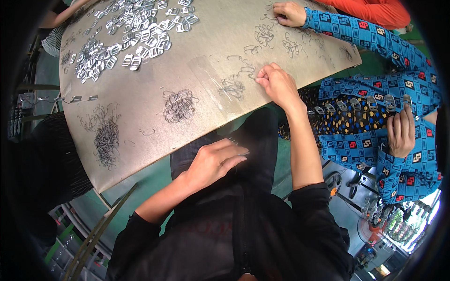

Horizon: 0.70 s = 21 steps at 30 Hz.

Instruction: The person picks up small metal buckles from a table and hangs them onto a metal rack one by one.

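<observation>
My left hand (213,160) is closed over my lap, just off the table's near edge. Thin shiny metal pieces (243,153) poke out between its fingers; their full shape is hidden. Out over the table's right edge, my right hand (277,84) pinches thumb and forefinger together on a thin wire hook (253,76). Just left of those fingertips lies a loose cluster of wire hooks (233,87). A denser pile of bent wire hooks (180,106) sits farther left.
Many flat silver buckles (140,37) cover the table's (140,84) far side. Another wire pile (107,143) lies at the near left. At right, a co-worker in a blue patterned sleeve rests one hand (290,14) on the table; the other hand (401,133) holds a buckle string (357,104).
</observation>
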Motion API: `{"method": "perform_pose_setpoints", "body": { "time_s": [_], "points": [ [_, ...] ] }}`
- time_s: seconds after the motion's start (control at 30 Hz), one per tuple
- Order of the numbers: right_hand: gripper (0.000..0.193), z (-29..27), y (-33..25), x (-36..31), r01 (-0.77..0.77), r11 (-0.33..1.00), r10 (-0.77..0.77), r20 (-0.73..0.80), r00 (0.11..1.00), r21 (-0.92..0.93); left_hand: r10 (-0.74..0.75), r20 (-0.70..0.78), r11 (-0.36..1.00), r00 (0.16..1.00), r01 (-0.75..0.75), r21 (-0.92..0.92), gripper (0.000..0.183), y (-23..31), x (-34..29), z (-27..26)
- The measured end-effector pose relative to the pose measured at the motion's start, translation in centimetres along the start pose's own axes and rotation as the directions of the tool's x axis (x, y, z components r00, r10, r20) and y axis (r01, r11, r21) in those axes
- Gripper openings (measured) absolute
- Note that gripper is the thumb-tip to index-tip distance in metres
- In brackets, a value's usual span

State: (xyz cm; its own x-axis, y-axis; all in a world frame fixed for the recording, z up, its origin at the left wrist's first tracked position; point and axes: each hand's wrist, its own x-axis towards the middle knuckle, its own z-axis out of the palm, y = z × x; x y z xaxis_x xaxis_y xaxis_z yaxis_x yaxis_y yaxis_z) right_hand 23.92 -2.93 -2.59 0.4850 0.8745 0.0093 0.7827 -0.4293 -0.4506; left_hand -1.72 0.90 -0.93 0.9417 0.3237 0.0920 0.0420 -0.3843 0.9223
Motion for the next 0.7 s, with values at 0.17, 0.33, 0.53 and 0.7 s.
{"method": "perform_pose_setpoints", "body": {
  "time_s": [0.17,0.33,0.53,0.7],
  "points": [
    [0.009,-0.2,0.1,-0.2,0.067,0.993,-0.064,0.036,0.997,-0.095,0.027,0.001,1.000,1.000,-0.027,-0.012,0.021,0.2,0.6,0.2],
    [0.011,-0.6,-0.8,1.3,0.107,0.993,-0.110,0.052,0.993,0.056,0.036,-0.019,0.999,0.999,-0.037,-0.010,0.019,0.1,0.5,0.2],
    [0.014,0.7,-0.1,2.9,0.080,0.991,-0.073,-0.074,0.995,0.104,0.051,-0.048,0.998,0.998,-0.053,-0.038,0.015,0.4,0.6,0.2],
    [0.013,-0.6,2.6,4.7,-0.133,0.986,0.153,-0.242,0.958,0.097,0.028,0.003,1.000,1.000,-0.028,-0.003,0.020,0.7,0.6,-0.1]
  ]
}}
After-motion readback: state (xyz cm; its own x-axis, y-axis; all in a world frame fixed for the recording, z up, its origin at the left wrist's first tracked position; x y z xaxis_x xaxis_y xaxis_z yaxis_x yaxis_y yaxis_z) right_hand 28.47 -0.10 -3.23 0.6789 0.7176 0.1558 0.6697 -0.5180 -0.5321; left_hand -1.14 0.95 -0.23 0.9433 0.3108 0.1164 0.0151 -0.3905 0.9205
